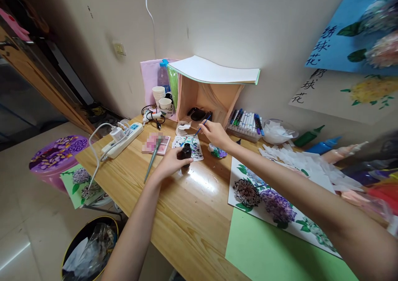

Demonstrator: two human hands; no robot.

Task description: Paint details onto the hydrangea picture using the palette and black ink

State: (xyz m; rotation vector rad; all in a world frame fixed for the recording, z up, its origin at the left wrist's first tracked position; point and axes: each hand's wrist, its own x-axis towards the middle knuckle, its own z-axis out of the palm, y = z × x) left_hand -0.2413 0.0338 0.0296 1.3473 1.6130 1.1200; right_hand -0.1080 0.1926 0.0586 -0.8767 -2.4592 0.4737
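Observation:
My left hand (173, 161) is wrapped round a small dark bottle (185, 153) at the near edge of a paint-stained white palette (196, 149). Between the fingers of my right hand (214, 133) is a thin blue paintbrush (202, 125), its lower end slanting down to the palette. The brush tip is too small to make out clearly. A painted round piece (217, 151) in purple and green lies just under my right wrist. Below my right forearm lies a white sheet with hydrangea flowers (276, 204), dark, purple and green-leaved.
A power strip (124, 140) with plugged-in chargers lies at the table's left edge. Behind stand paper cups (158, 93), an orange box (211, 96) and a marker tray (245, 125). Green paper (264, 239) and white tissue (298, 160) lie to the right; a bin (90, 248) is below left.

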